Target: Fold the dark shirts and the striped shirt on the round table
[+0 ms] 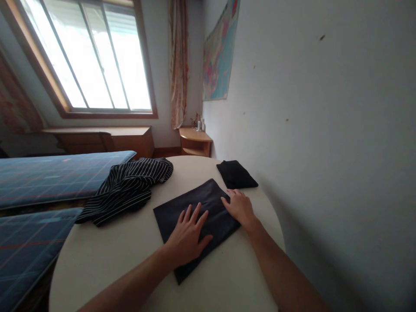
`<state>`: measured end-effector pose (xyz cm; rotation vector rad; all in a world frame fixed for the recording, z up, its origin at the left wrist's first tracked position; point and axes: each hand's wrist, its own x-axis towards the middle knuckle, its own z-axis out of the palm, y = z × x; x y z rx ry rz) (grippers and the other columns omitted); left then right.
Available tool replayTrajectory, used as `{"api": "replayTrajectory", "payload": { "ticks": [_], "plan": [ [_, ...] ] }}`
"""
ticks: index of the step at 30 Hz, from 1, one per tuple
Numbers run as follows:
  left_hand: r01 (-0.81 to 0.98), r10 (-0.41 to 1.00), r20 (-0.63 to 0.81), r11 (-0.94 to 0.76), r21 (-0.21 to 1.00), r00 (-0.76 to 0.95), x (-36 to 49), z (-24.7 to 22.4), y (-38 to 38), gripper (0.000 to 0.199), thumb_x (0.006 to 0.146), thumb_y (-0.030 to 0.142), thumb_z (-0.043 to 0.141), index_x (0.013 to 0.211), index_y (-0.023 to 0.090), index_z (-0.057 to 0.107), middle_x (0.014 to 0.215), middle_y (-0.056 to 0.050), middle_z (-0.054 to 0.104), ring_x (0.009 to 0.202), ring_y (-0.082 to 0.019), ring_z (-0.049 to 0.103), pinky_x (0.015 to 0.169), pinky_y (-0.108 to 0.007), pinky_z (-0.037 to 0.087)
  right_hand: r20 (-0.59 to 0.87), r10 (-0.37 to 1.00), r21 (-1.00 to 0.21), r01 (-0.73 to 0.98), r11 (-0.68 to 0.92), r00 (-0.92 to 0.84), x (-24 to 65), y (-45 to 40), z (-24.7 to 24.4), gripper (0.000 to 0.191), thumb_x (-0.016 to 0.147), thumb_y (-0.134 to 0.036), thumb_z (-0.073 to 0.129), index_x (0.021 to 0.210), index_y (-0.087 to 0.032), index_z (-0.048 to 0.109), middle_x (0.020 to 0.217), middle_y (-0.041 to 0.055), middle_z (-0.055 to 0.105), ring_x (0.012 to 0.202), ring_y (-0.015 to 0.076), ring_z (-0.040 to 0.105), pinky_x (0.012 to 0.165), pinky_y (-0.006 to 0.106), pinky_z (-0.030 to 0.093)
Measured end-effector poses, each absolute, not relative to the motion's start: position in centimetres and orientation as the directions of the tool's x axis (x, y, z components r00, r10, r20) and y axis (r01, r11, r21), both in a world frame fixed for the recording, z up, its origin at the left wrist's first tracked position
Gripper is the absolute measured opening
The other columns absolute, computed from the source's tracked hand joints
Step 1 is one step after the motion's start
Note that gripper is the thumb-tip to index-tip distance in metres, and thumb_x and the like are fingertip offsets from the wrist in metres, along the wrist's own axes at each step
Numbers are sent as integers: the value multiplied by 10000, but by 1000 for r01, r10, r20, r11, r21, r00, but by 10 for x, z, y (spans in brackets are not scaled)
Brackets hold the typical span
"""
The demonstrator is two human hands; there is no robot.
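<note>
A dark folded cloth (208,201) lies flat on the round cream table (107,264), turned at an angle. Spread over its near left part is my left hand (188,236), palm down with the fingers apart. My right hand (238,206) rests at the cloth's right edge, its thumb and fingers apart. Beyond that hand sits a smaller black folded cloth (236,174). A crumpled black garment with white stripes (126,186) lies at the table's left edge.
Two blue plaid padded surfaces (55,175) stand left of the table. A white wall (325,151) rises close on the right. Farther back are a wooden desk (130,136), a small corner shelf (195,135) and a window.
</note>
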<state>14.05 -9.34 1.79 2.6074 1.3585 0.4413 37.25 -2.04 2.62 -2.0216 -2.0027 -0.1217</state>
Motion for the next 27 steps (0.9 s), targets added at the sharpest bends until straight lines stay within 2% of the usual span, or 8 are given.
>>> {"api": "replayTrajectory", "payload": {
  "ticks": [4,6,8,13,16,20,23,27],
  "plan": [
    [738,775,57,-620,267,630,141,10,-92,671,944,637,401,1538,337,309,1642,-92,151,1478,-455,67,1128,-712,137,272,923,-194,924,329,-271,362,-16,17,561,985,-501,413,1493,-263,415,1544,91,406,1420,253,349,1159,423,246],
    [696,730,38,-665,271,682,133,13,-83,668,939,641,415,1536,363,302,1644,-78,140,1483,-438,68,1136,-702,122,202,924,-214,906,366,-325,357,-17,13,585,978,-552,400,1508,-303,388,1593,63,327,1468,272,258,1186,459,174],
    [653,687,37,-704,278,725,124,17,-74,663,930,623,459,1529,379,312,1644,-60,147,1489,-415,83,1149,-681,118,134,946,-234,919,318,-293,353,-19,10,614,962,-586,413,1508,-307,392,1604,64,300,1478,305,226,1182,478,177],
    [635,671,94,-731,250,736,119,24,-67,614,890,485,589,1472,360,437,1618,-52,259,1487,-380,174,1177,-631,133,139,984,-260,954,146,-113,355,-20,9,705,905,-637,485,1468,-213,465,1550,152,379,1407,343,355,1119,471,306],
    [604,644,128,-757,249,754,126,24,-77,628,896,453,586,1490,362,404,1611,-46,282,1484,-358,207,1184,-615,147,191,981,-253,967,24,26,360,-19,13,734,901,-622,499,1442,-127,480,1441,205,498,1305,351,470,1044,456,390],
    [553,586,74,-794,251,807,133,22,-87,725,884,482,602,1532,394,292,1634,-28,198,1489,-392,143,1168,-651,146,200,970,-203,974,-97,138,369,-19,20,565,913,-518,526,1307,-119,596,1238,216,631,1143,340,591,918,423,463],
    [535,563,58,-809,246,825,132,22,-87,689,907,498,573,1528,419,286,1639,-15,171,1488,-407,111,1160,-669,132,185,962,-187,968,-169,203,376,-17,22,472,924,-508,512,1134,-119,677,1140,215,665,1037,315,649,865,400,478],
    [498,531,63,-825,269,845,130,24,-85,667,910,559,551,1518,428,310,1643,-22,144,1483,-428,88,1151,-678,137,166,964,-187,966,-178,210,383,-13,19,412,939,-477,501,1038,-124,688,1116,216,674,1043,304,654,848,370,480]
  ]
}}
